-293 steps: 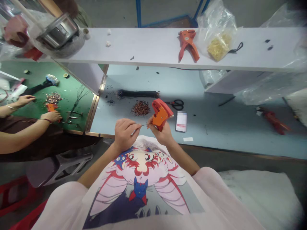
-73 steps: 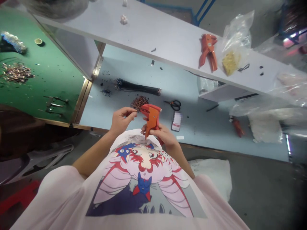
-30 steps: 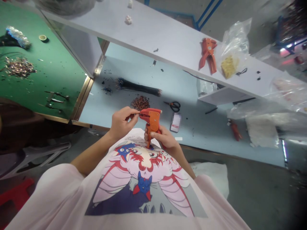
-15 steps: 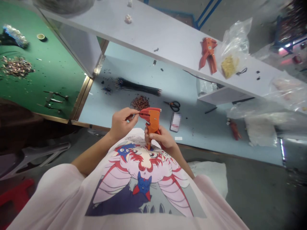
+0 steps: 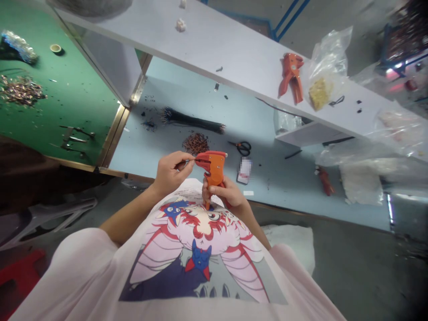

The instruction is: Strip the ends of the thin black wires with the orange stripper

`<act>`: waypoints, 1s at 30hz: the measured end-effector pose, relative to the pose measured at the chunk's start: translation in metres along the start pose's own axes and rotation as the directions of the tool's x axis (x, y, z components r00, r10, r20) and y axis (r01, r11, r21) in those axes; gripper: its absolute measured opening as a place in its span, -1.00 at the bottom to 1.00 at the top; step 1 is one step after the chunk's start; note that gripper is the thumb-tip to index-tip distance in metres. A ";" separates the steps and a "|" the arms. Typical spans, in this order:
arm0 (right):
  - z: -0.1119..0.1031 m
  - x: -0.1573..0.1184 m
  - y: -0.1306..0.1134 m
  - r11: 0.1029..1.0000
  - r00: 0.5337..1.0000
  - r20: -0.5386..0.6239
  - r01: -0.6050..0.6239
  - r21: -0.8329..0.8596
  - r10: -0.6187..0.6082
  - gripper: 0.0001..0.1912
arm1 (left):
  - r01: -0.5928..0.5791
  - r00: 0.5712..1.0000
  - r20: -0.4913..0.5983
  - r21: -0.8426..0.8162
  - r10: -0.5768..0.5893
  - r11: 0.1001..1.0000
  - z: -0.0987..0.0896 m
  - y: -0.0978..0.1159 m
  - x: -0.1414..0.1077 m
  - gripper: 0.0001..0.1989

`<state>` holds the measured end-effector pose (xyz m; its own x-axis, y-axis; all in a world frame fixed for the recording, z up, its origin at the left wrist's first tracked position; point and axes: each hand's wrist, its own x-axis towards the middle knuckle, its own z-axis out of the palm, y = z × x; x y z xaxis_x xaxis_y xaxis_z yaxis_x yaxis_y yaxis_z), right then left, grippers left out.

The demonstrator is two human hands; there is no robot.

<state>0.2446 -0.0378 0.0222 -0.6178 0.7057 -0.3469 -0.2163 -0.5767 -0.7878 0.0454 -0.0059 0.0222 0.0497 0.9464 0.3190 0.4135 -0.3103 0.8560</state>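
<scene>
In my right hand (image 5: pixel 226 192) I grip an orange and red wire stripper (image 5: pixel 216 168) by its handles, upright in front of my chest. Its red jaw points left. My left hand (image 5: pixel 174 171) pinches a thin dark wire (image 5: pixel 189 161) close to the jaw tip, and the wire's end meets the jaw. Just beyond the tool lies a heap of short copper-coloured pieces (image 5: pixel 196 143) on the light blue table. Behind that heap rests a bundle of black wires (image 5: pixel 194 120). Most of the wire in my left hand is hidden by the fingers.
Black-handled scissors (image 5: pixel 243 147) and a phone (image 5: pixel 244 170) lie right of the tool. A second orange wire stripper (image 5: pixel 291 76) and a bag of yellow bits (image 5: pixel 319 92) sit on the white shelf (image 5: pixel 247 62). A green table (image 5: pixel 43 147) adjoins on the left.
Both hands, the wire and the wire stripper have barely moved, shifting very slightly right. The surroundings shift a little with the head.
</scene>
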 end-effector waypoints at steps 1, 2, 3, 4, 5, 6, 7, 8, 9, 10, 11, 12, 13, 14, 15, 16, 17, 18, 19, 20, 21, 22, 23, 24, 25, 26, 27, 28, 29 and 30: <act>0.000 0.000 0.000 1.000 1.000 0.001 0.003 -0.004 -0.003 -0.72 | 0.001 1.000 -0.001 0.002 -0.001 1.000 0.000 0.000 0.000 -0.90; 0.000 0.001 0.001 1.000 1.000 0.002 0.007 -0.011 -0.007 -0.72 | 0.004 1.000 -0.001 0.005 -0.004 1.000 0.000 0.000 0.000 -0.90; 0.000 0.001 0.001 1.000 1.000 0.000 0.013 -0.022 -0.013 -0.73 | 0.009 1.000 -0.001 0.010 -0.009 1.000 0.000 0.000 0.000 -0.90; -0.001 0.002 0.002 0.999 1.000 -0.002 0.022 -0.037 -0.022 -0.74 | 0.015 1.000 0.000 0.014 -0.015 1.000 0.000 0.000 0.000 -0.90; -0.001 0.003 0.003 0.998 1.000 -0.003 0.031 -0.055 -0.031 -0.75 | 0.020 1.000 0.002 0.017 -0.020 1.000 0.000 0.000 0.000 -0.90; -0.001 0.003 0.003 0.996 0.999 -0.005 0.040 -0.074 -0.041 -0.75 | 0.024 1.000 0.005 0.019 -0.024 1.000 0.000 -0.001 0.000 -0.89; -0.001 0.004 0.004 0.995 0.999 -0.005 0.048 -0.091 -0.049 -0.75 | 0.026 1.000 0.008 0.021 -0.026 0.999 0.000 -0.001 0.000 -0.89; -0.001 0.005 0.004 0.993 0.999 -0.003 0.053 -0.103 -0.054 -0.74 | 0.024 1.000 0.011 0.022 -0.024 0.999 0.000 -0.001 0.000 -0.89; -0.001 0.006 0.004 0.993 0.998 -0.003 0.055 -0.107 -0.055 -0.72 | 0.020 1.000 0.013 0.024 -0.021 1.000 0.000 -0.001 0.000 -0.89; -0.001 0.006 0.004 0.993 0.999 -0.004 0.054 -0.104 -0.054 -0.71 | 0.017 1.000 0.016 0.026 -0.017 1.000 0.000 -0.001 0.000 -0.89; 0.000 0.006 0.004 0.994 0.999 -0.005 0.050 -0.093 -0.051 -0.69 | 0.013 1.000 0.017 0.027 -0.013 1.000 0.000 -0.002 0.000 -0.89; 0.001 0.006 0.004 0.996 0.999 -0.005 0.042 -0.073 -0.043 -0.68 | 0.011 1.000 0.018 0.028 -0.011 1.000 0.000 -0.002 0.000 -0.88; 0.003 0.006 0.004 0.998 1.000 -0.003 0.030 -0.048 -0.030 -0.67 | 0.011 1.000 0.018 0.030 -0.011 1.000 0.000 -0.002 0.000 -0.88; 0.004 0.006 0.003 1.000 1.000 -0.001 0.014 -0.018 -0.014 -0.66 | 0.011 1.000 0.018 0.031 -0.012 0.999 0.000 -0.003 -0.001 -0.88; 0.005 0.005 0.003 1.000 1.000 -0.005 -0.006 0.015 0.006 -0.65 | 0.014 1.000 0.020 0.033 -0.014 0.999 0.000 -0.003 -0.001 -0.88; 0.006 0.005 0.003 0.999 1.000 -0.011 -0.027 0.047 0.027 -0.64 | 0.017 1.000 0.020 0.036 -0.017 0.999 0.000 -0.003 -0.001 -0.88; 0.006 0.005 0.003 0.996 0.999 -0.019 -0.046 0.077 0.047 -0.64 | 0.019 1.000 0.019 0.038 -0.020 0.999 0.000 -0.003 -0.001 -0.88; 0.007 0.005 0.003 0.993 0.998 -0.023 -0.058 0.102 0.060 -0.65 | 0.021 1.000 0.015 0.038 -0.022 0.999 0.000 -0.004 -0.001 -0.88; 0.007 0.005 0.004 0.990 0.998 -0.020 -0.062 0.125 0.065 -0.65 | 0.022 1.000 0.010 0.035 -0.022 0.999 0.000 -0.004 -0.001 -0.89; 0.008 0.005 0.004 0.988 0.998 -0.011 -0.061 0.142 0.063 -0.67 | 0.022 1.000 0.004 0.031 -0.022 0.999 0.000 -0.004 0.000 -0.89; 0.008 0.006 0.004 0.987 0.998 0.005 -0.058 0.151 0.058 -0.68 | 0.023 1.000 -0.004 0.026 -0.023 0.999 0.000 -0.004 0.000 -0.89; 0.008 0.006 0.004 0.987 0.999 0.023 -0.051 0.153 0.048 -0.69 | 0.022 1.000 -0.011 0.020 -0.022 1.000 0.000 -0.005 0.000 -0.89; 0.008 0.007 0.004 0.988 0.999 0.037 -0.045 0.147 0.040 -0.69 | 0.023 1.000 -0.016 0.015 -0.022 1.000 0.000 -0.005 0.001 -0.88; 0.008 0.007 0.003 0.990 0.998 0.048 -0.040 0.134 0.034 -0.68 | 0.023 1.000 -0.022 0.010 -0.023 1.000 0.000 -0.005 0.001 -0.88; 0.007 0.007 0.002 0.993 0.998 0.052 -0.034 0.117 0.029 -0.67 | 0.023 0.999 -0.026 0.005 -0.023 1.000 0.000 -0.005 0.001 -0.88; 0.007 0.007 0.001 0.994 0.998 0.051 -0.029 0.102 0.024 -0.66 | 0.025 0.999 -0.027 0.000 -0.025 1.000 0.001 -0.005 0.001 -0.89; 0.006 0.007 0.000 0.996 0.999 0.045 -0.023 0.092 0.019 -0.64 | 0.027 0.999 -0.027 -0.004 -0.028 1.000 0.001 -0.005 0.001 -0.89; 0.006 0.006 -0.001 0.996 0.999 0.035 -0.015 0.083 0.012 -0.63 | 0.031 0.999 -0.028 -0.008 -0.031 1.000 0.001 -0.005 0.001 -0.89; 0.005 0.006 -0.002 0.997 1.000 0.022 -0.007 0.075 0.005 -0.62 | 0.034 0.999 -0.027 -0.011 -0.034 0.999 0.001 -0.004 0.001 -0.90; 0.004 0.005 -0.003 0.998 1.000 0.010 0.001 0.068 -0.002 -0.61 | 0.037 0.999 -0.026 -0.014 -0.037 0.999 0.001 -0.004 0.001 -0.90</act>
<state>0.2393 -0.0344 0.0250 -0.6250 0.7025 -0.3404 -0.2679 -0.6025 -0.7518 0.0451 -0.0039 0.0186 0.0104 0.9547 0.2973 0.4024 -0.2762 0.8728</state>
